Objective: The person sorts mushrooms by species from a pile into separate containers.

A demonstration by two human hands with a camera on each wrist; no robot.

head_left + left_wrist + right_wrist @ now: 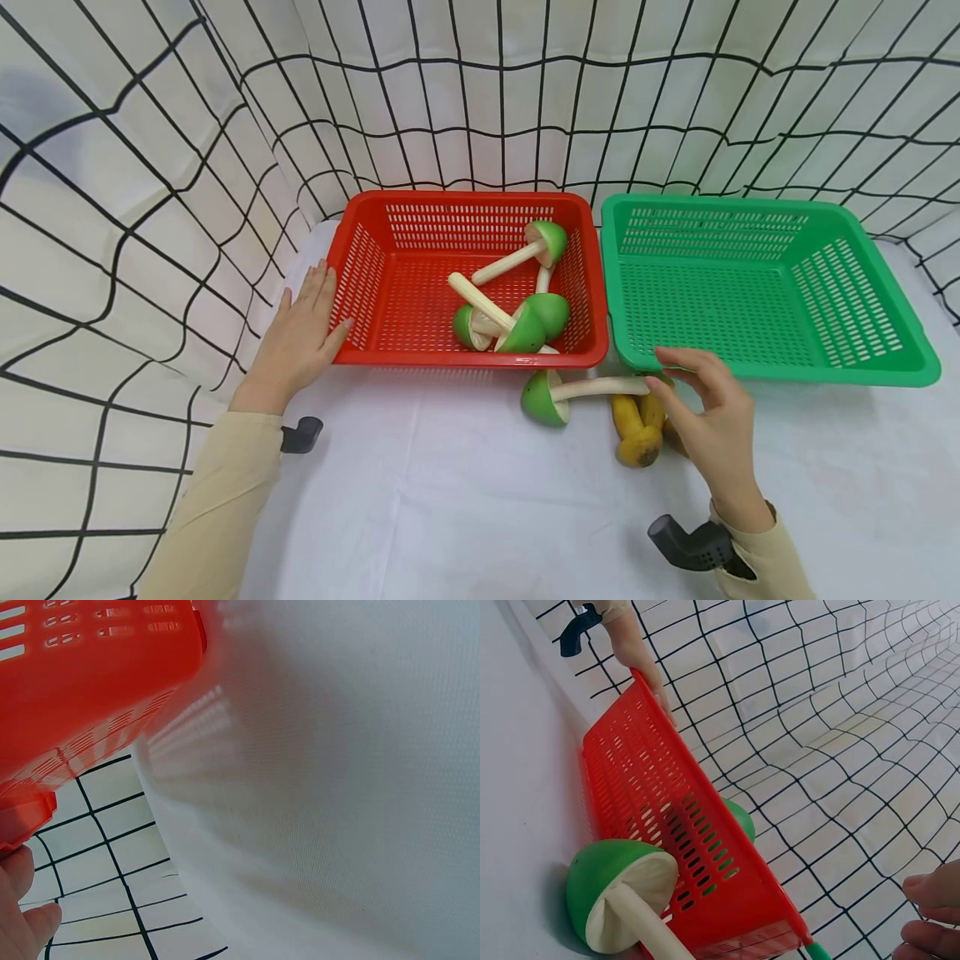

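Backdrop: white fabric wall (517, 96) crossed by a black grid, wavy along its horizontal lines.
Work surface: white cloth (450, 517), lightly creased.
Mushroom, appearance: loose green-capped mushroom (545, 400); smooth, domed green cap, pale underside with fine radiating lines, plain cream stem, slim and slightly bowed.
Mushroom, location: outside the baskets, on the near side of the red basket (416, 300), by its front right corner.
Mushroom, direction: dome to the left, stem pointing right and ending by the right hand (716, 417).
Mushroom, long axis: lies left to right, roughly parallel to the red basket's near wall; in the right wrist view the stem slants down and right, out of frame.
Right fingers: gently curved, thumb apart from forefinger with a visible gap, grip on nothing; thumb tip at the stem end, contact cannot be told.
Left hand (297, 329): laid along the red basket's left side, fingers extended, thumb spread over the rim; presses without gripping.
Red basket contents: green-capped mushrooms (525, 331) of the same type, grouped toward the right, stems pointing various ways.
Green basket (697, 308): just beside the red basket, on its right.
Yellow-brown mushrooms (640, 442): on the cloth below the green basket's near left corner, partly hidden by the right hand.
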